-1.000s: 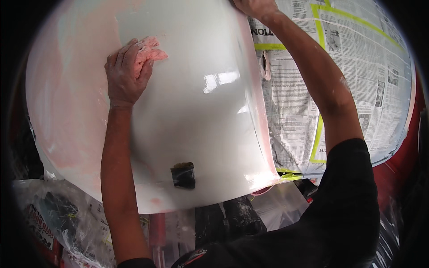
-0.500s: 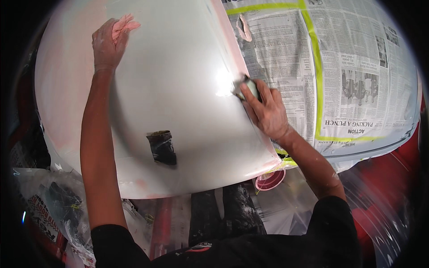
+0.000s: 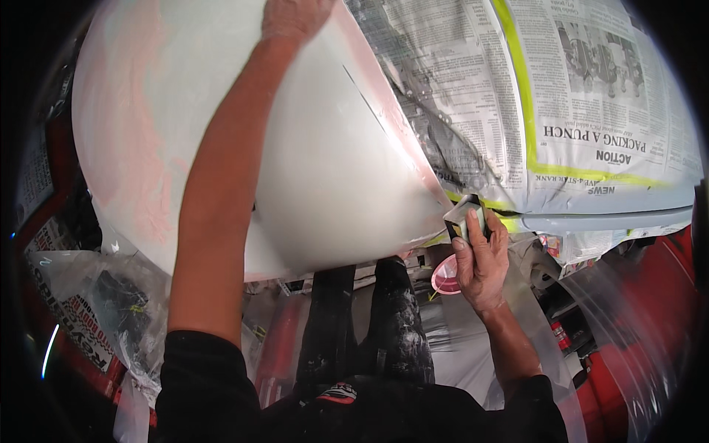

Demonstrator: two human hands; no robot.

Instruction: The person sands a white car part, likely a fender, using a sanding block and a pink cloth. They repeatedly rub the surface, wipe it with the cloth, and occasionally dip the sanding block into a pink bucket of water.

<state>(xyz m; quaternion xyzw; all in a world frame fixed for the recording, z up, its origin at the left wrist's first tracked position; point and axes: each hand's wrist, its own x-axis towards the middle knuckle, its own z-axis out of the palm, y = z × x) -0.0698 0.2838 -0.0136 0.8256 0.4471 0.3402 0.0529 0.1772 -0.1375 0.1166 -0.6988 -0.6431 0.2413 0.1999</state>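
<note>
A large white car body panel with pink sanded patches fills the upper left. My left hand lies flat on its top edge, mostly cut off by the frame; whether it holds anything cannot be seen. My right hand grips a small grey sanding block and presses it against the panel's lower right corner, beside the yellow-green masking tape.
Newspaper masking covers the car's surface to the right of the panel. A pink round cup sits below the panel's edge. Clear plastic sheeting hangs at lower left, and red bodywork shows at lower right. My dark trousers are below.
My right hand has slid with the sanding block down the panel's right edge to its lower corner. My left arm has reached farther up, and the view has shifted nearer to the panel.
</note>
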